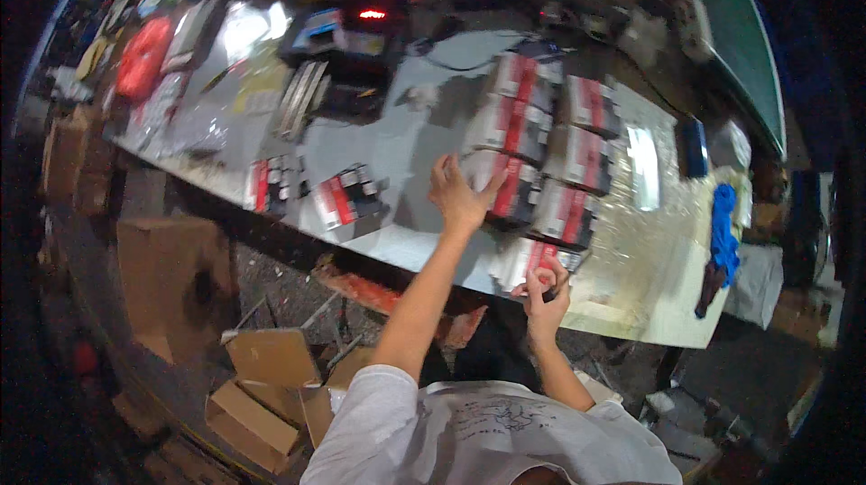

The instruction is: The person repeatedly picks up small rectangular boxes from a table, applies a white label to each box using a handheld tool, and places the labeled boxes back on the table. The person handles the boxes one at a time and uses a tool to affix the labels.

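Note:
Red, white and black boxes stand in two columns on the table, somewhat blurred. My left hand (458,196) is at the near end of the left column, its fingers spread. Its thumb reaches over the nearest box (514,192) there, while the other fingers lie off its left side. By the table's front edge my right hand (547,294) has its fingers curled at the near end of a white and red box (534,256), closed on it. Farther left lie two similar red and black boxes, one (347,196) nearer me and another (268,184) beyond it.
A dark machine (361,47) with a red lit display stands at the back. Clear plastic film (631,214) covers the table's right part, with a blue cloth-like item (723,232) at its edge. Cardboard boxes (176,286) stand on the floor to the left. A red bundle (144,56) lies far left.

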`<state>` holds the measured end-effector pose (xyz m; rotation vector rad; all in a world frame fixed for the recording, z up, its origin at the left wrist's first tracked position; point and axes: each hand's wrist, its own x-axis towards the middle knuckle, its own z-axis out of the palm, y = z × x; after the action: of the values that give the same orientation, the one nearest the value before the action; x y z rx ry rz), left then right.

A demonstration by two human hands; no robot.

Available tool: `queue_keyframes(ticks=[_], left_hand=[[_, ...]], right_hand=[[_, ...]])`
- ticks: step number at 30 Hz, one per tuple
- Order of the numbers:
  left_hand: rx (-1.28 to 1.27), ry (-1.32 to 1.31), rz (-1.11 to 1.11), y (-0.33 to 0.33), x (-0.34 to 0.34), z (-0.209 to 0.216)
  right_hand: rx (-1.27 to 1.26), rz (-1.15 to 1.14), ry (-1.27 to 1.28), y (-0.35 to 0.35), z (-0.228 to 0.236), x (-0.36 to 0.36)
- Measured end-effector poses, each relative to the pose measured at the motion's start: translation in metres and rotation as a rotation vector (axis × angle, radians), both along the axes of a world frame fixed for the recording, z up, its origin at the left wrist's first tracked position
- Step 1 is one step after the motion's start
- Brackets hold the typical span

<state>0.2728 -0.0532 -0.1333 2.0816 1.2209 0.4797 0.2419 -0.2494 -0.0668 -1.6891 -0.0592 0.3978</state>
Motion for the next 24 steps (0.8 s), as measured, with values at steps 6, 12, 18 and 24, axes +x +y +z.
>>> queue_keyframes(ticks=[6, 12, 18, 24], left_hand=[[0.206, -0.078, 0.568, 0.113, -0.152, -0.052], [0.013, -0.146, 0.455, 0.140, -0.194, -0.089], [-0.260, -0.259, 0.615, 0.148, -0.191, -0.092], [-0.160, -0.434, 0.607, 0.146, -0.194, -0.087]], right_hand=[[-0.356, 0.512, -0.325, 0.175, -0.058, -0.029], [-0.645, 0.386, -0.397, 0.290, -0.137, -0.054], [-0.610, 0.217, -0.241, 0.288, -0.149, -0.058], [-0.461, 0.133, -0.134, 0.295, -0.128, -0.060]])
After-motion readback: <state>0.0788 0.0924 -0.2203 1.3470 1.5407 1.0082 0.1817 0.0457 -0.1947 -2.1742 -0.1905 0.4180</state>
